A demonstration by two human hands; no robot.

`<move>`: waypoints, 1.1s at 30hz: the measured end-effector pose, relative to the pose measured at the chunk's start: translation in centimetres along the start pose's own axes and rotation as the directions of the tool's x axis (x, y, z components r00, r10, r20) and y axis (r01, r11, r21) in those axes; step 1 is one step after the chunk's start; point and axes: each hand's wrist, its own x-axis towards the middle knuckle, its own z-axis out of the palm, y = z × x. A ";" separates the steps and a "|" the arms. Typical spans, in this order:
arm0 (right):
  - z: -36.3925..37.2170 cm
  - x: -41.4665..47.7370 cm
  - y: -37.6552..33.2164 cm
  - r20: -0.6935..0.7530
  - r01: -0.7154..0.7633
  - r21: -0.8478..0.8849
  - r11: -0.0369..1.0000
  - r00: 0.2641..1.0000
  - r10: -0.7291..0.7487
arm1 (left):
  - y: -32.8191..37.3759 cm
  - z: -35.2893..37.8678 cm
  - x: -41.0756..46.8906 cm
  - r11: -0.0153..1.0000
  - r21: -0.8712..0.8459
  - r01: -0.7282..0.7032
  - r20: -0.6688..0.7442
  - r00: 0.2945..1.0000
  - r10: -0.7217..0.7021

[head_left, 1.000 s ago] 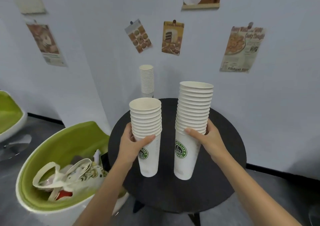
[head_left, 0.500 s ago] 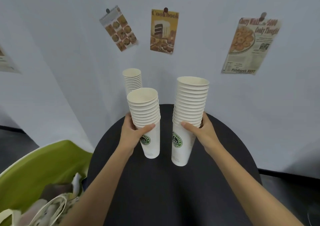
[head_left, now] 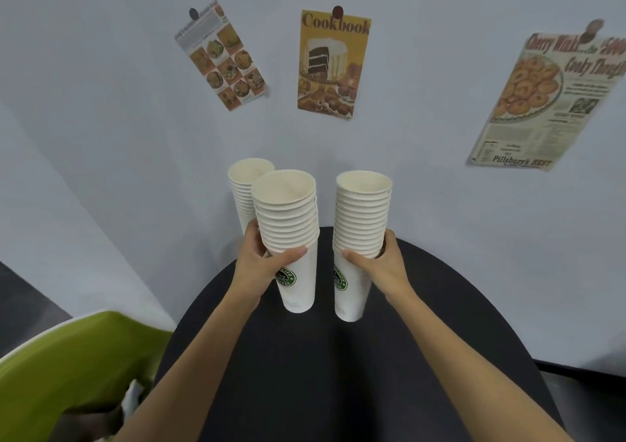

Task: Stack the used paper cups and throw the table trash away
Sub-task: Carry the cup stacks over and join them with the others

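Observation:
Two stacks of white paper cups with green round logos stand over the round black table (head_left: 338, 374). My left hand (head_left: 261, 265) grips the left stack (head_left: 288, 225) just below its nested rims. My right hand (head_left: 379, 265) grips the right stack (head_left: 362, 214) the same way. A third cup stack (head_left: 242, 187) stands at the table's back edge, partly hidden behind the left stack. I cannot tell whether the two held stacks touch the tabletop.
A green chair (head_left: 67, 374) with a white rim sits at the lower left beside the table. A pale wall close behind the table carries a cookbook poster (head_left: 333, 65) and two other food prints.
Both held stacks have moved away from me toward the back of the table, the left one now close in front of the third stack. My view has shifted right and downward.

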 end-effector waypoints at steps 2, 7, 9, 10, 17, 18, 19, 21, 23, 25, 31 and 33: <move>0.7 1.4 0.6 -0.003 -0.019 -0.015 1.000 1.000 0.019 | -0.3 0.1 1.3 1.000 -0.011 -0.001 0.007 1.000 0.001; 2.4 4.1 1.8 -0.021 -0.052 -0.006 0.999 0.998 0.052 | -1.7 0.0 3.6 1.000 0.008 0.010 0.046 0.999 -0.011; 3.0 5.2 2.3 -0.020 -0.058 -0.014 0.998 0.998 0.058 | -2.4 -0.2 4.4 1.000 0.017 0.010 0.057 0.998 -0.011; 3.2 5.6 2.5 -0.018 -0.055 -0.021 0.998 0.998 0.055 | -2.7 -0.3 4.7 1.000 0.022 0.013 0.062 0.998 -0.014; 4.8 7.8 4.3 -0.022 -0.080 -0.077 0.994 0.997 0.078 | -4.5 -0.8 5.9 0.999 0.028 0.023 0.082 0.996 -0.025; 4.9 8.0 4.4 -0.020 -0.082 -0.080 0.993 0.997 0.080 | -4.7 -0.9 6.0 0.999 0.027 0.021 0.082 0.996 -0.023; 5.1 8.1 4.6 -0.021 -0.088 -0.084 0.993 0.996 0.087 | -4.9 -0.9 6.1 0.999 0.027 0.021 0.081 0.996 -0.023; 5.4 8.4 4.8 -0.021 -0.105 -0.093 0.990 0.994 0.104 | -5.2 -1.0 6.2 1.000 0.026 0.016 0.082 0.996 -0.019; 5.7 8.8 5.1 -0.010 -0.094 -0.120 0.988 0.996 0.094 | -5.5 -1.1 6.3 1.000 0.022 0.016 0.080 0.997 -0.018; 5.8 9.1 5.5 0.010 -0.082 -0.134 0.988 0.996 0.084 | -5.6 -1.1 6.4 1.000 0.016 0.013 0.078 0.997 -0.014; 5.7 8.2 5.3 -0.007 -0.075 -0.108 0.991 0.997 0.075 | -5.8 -1.3 6.4 1.000 -0.004 0.010 0.078 0.997 -0.010; 5.6 8.1 5.4 -0.002 -0.070 -0.112 0.991 0.998 0.070 | -5.9 -1.3 6.4 1.000 -0.006 0.005 0.078 0.997 -0.005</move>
